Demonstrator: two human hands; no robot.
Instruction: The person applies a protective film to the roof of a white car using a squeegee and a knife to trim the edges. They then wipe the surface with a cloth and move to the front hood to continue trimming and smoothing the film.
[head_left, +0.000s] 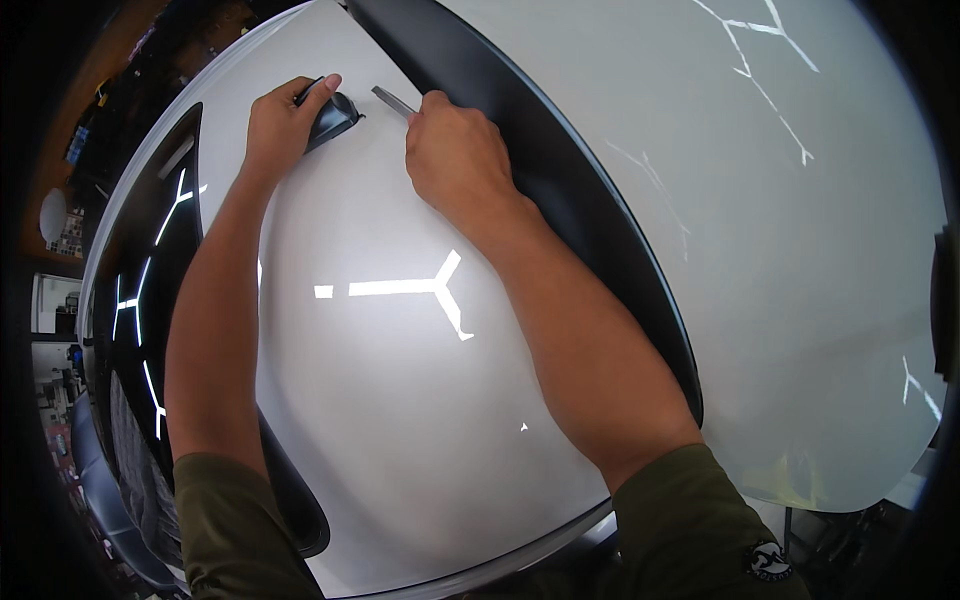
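My left hand (283,128) is closed on a small dark, glossy, wedge-shaped piece (336,118) at the upper middle, its thumb on top. The piece is against or just over a glossy white car body panel (390,380); whether it is fixed there I cannot tell. Just to the right, my right hand (458,150) is wrapped round a slim, flat grey tool (392,100). The tool's bare end points up and left toward the dark piece, a short gap apart from it. Its other end is hidden in my fist.
A long black curved strip (560,180) runs down the panel's right side. Beyond it spreads a broad pale, shiny surface (800,250). To the left lies a dark glass area (150,270) reflecting ceiling lights. Shelves and clutter (90,110) stand at the far left.
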